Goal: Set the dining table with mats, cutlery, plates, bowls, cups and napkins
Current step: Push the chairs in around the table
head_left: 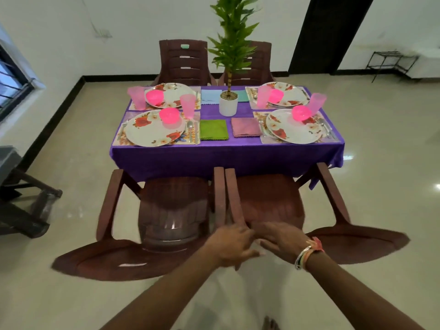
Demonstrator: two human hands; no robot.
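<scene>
The table with a purple cloth carries several floral mats, each with a floral plate such as the near left plate and the near right plate. Pink bowls sit on the plates and pink cups stand beside them. Cutlery lies next to the plates. A green napkin, a pink napkin and two pale blue ones lie in the middle. My left hand and my right hand hover together, fingers spread, above the backs of the near chairs, holding nothing.
A potted plant in a white pot stands at the table's centre. Two brown plastic chairs are tucked in at the near side and two more at the far side. A dark wooden frame stands left.
</scene>
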